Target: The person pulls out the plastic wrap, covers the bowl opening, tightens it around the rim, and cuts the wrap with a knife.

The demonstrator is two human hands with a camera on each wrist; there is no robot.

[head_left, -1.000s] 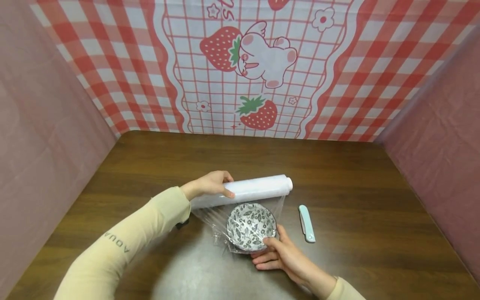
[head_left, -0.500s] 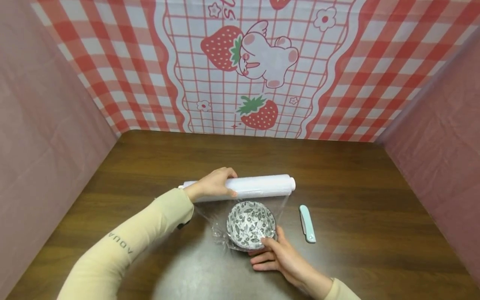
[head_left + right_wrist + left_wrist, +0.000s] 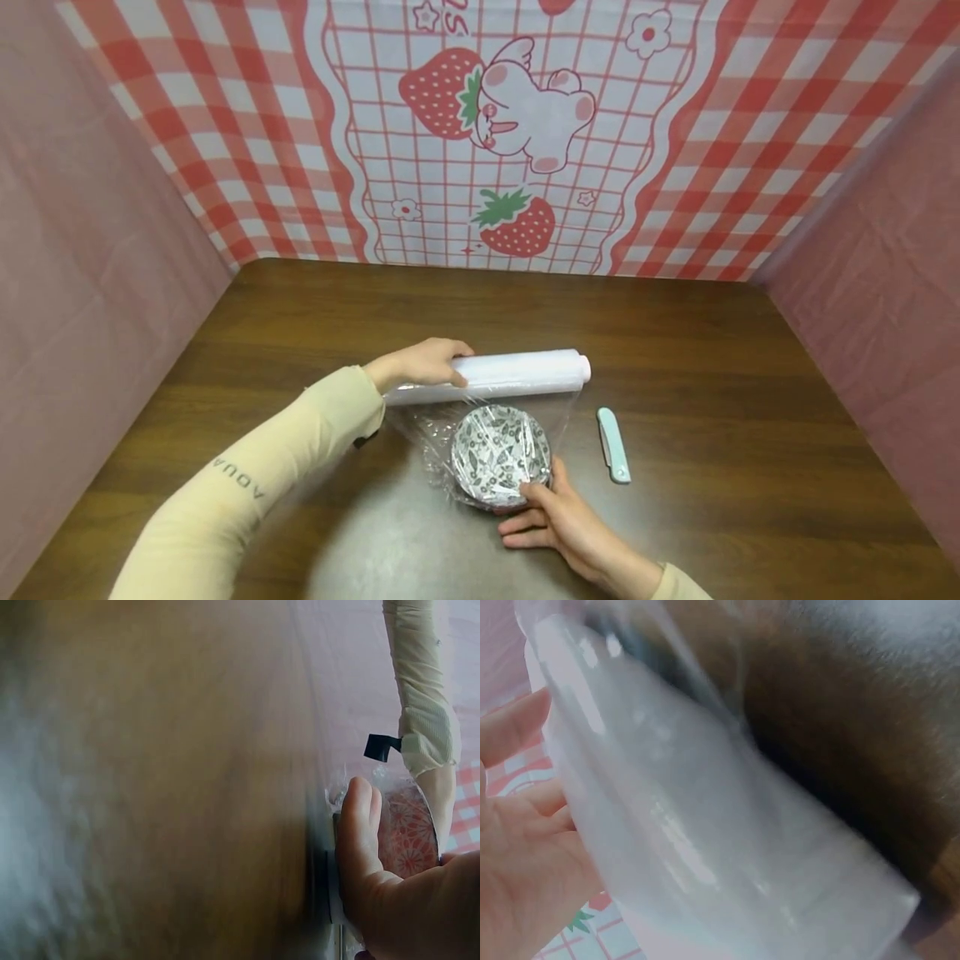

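Observation:
A white roll of cling film (image 3: 517, 374) lies across the middle of the table in the head view. My left hand (image 3: 422, 363) grips its left part from above, thumb on the near side and fingers on the far side. Clear film (image 3: 427, 423) runs from the roll towards me and over a bowl (image 3: 495, 454) with dark leaf patterns inside. With the thumb at the near right rim and fingers below, my right hand (image 3: 562, 521) holds this bowl. The right wrist view shows the bowl's red patterned outside (image 3: 409, 832), partly behind my hand.
A folded light-blue knife (image 3: 614, 446) lies on the brown wooden table (image 3: 712, 400), right of the bowl. A red-checked strawberry cloth (image 3: 517, 150) hangs behind, with pink cloth (image 3: 97, 250) at both sides.
The roll shifted slightly right and turned a little, then stayed nearly put. My left hand has shifted slightly on it. Film over the bowl shows more glare; my right hand keeps its hold.

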